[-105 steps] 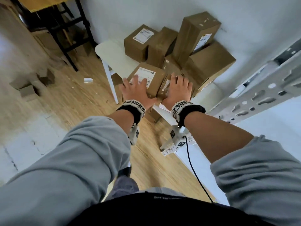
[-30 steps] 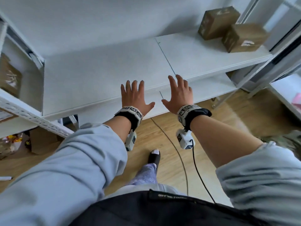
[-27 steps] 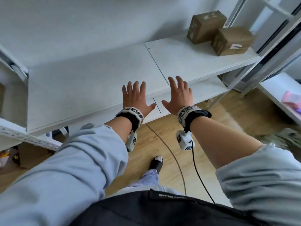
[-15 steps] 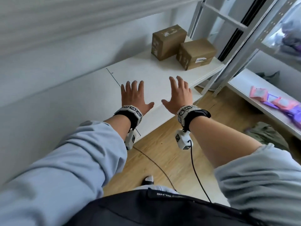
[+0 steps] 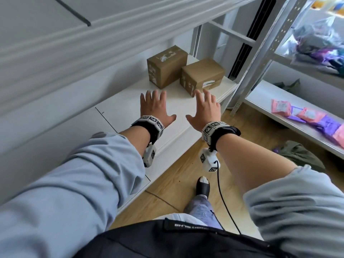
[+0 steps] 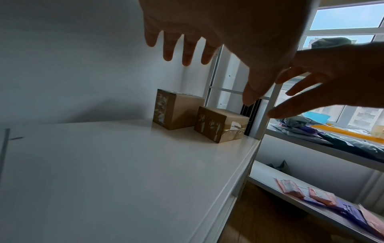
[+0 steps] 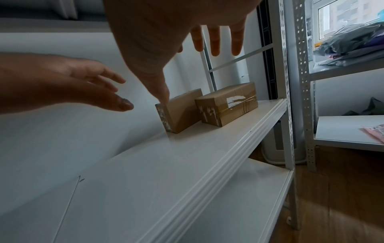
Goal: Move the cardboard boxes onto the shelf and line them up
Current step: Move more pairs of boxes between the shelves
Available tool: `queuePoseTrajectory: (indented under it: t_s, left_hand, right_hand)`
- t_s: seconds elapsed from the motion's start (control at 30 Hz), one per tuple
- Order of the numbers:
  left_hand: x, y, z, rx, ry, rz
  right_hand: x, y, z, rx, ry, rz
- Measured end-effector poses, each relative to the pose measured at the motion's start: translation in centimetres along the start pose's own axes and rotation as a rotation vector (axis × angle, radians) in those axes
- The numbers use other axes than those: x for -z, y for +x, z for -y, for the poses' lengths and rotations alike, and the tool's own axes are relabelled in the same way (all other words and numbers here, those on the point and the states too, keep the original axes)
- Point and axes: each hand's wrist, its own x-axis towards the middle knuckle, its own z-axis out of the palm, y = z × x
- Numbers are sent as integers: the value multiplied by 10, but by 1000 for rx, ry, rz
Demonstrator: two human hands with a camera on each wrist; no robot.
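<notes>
Cardboard boxes on the shelf point(image 5: 130, 101): two. The taller box point(image 5: 166, 66) stands at the far end, close to the wall. The lower box point(image 5: 202, 76) sits just beside it, nearer the front edge, with a torn white label and clear tape on its side. A narrow gap shows between them in the right wrist view, and their fronts are not in line.

Hands: two, both yours, both empty. Your left hand point(image 5: 155, 108) is stretched flat above the white shelf board, fingers straight and a little spread, holding nothing. Your right hand point(image 5: 205, 109) is the same, fingers straight and spread, its fingertips near the front corner of the lower box; whether they touch it cannot be told.

Shelf boards of this unit in view: three. One above with a ribbed front edge, the one carrying the boxes, and a lower one seen in the right wrist view.

Uprights: a perforated metal post point(image 5: 260, 53) rises at the shelf's end, just beyond the lower box.

Neighbouring rack: a lower board carries several pink and purple packets point(image 5: 307, 118), and an upper board holds bagged goods point(image 5: 320, 40).

Floor: wooden. On it, your foot in a dark slipper point(image 5: 202, 187), a black cable point(image 5: 223, 202) hanging from your right wrist, and an olive bundle point(image 5: 299, 155) under the neighbouring rack.
</notes>
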Motion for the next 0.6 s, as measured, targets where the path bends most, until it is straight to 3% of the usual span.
queuePoseTrajectory:
  t_s: [0.4,0.6]
  left_hand:
    - [-32,157,-37,83,99,30]
    - [-41,254,-41,103,151,11]
  right_hand:
    - [-26,159,-73,49,35,-43]
    - [-43,257,-83,216,16,87]
